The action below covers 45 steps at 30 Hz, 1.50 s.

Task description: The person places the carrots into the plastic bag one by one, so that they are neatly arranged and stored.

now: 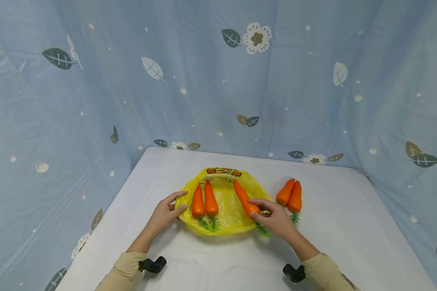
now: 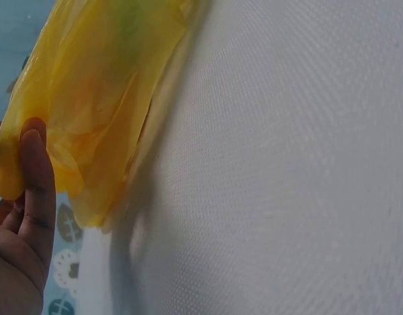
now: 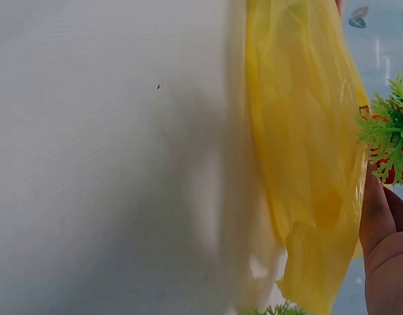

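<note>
Yellow plastic fills the middle of my view: a thin yellow bag (image 1: 223, 202) lies spread on the white desk (image 1: 349, 226), with printed lettering along its far edge. At its left rim my left hand (image 1: 165, 213) rests on the desk; the left wrist view shows the thumb (image 2: 36, 177) pressed against the gathered film, so I read that hand as pinching the bag's edge, fingers curled round it.

Just right of that hand, two orange carrots (image 1: 204, 201) lie side by side on the plastic, tips pointing away from me, green tops towards me.

Further right a third carrot (image 1: 245, 199) lies slanted across the bag's right half. My right hand (image 1: 274, 220) grips it near the thick end, fingers wrapped over it; its green top (image 3: 388, 131) shows beside my palm in the right wrist view.

Right of the bag, just off the plastic, another pair of carrots (image 1: 290, 195) lies on the bare desk, touching each other.

Blue leaf-patterned cloth (image 1: 218, 81) hangs behind and on both sides.
</note>
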{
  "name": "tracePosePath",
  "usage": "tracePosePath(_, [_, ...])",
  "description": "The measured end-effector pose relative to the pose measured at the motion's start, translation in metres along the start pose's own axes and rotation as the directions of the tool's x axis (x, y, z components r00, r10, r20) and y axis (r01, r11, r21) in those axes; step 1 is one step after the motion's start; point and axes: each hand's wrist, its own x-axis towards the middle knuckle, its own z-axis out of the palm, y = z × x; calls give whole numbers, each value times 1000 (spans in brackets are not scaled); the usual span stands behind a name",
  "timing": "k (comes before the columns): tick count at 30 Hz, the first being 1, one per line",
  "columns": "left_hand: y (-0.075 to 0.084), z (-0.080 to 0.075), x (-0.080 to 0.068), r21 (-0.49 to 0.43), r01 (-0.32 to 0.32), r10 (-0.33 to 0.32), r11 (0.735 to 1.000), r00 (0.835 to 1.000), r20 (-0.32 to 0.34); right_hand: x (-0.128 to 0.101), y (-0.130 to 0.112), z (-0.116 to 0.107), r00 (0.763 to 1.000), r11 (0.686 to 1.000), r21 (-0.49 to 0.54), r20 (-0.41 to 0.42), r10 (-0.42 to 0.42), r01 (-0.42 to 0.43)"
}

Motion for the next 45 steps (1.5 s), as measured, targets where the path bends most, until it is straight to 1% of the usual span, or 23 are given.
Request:
tracePosePath(14, [2, 0, 0, -13, 8, -8, 1000, 1000, 3, 14, -3, 14, 1000, 1000, 4, 3, -8, 8])
tracePosePath(22, [3, 1, 0, -15, 7, -7, 1000, 1000, 10, 21, -5, 20, 999, 999, -20, -8, 38, -38])
tracePosePath(29, [5, 1, -1, -10, 11, -11, 1000, 1000, 8, 30, -3, 28, 997, 997, -6, -3, 74, -74])
tracePosePath(36, [6, 1, -1, -5, 12, -12, 1000, 1000, 2, 36, -10, 34, 997, 998, -22, -32, 66, -67])
tracePosePath(45, [6, 1, -1, -14, 15, -15, 1000, 1000, 3, 43, -17, 40, 994, 995, 3, -53, 98, -98])
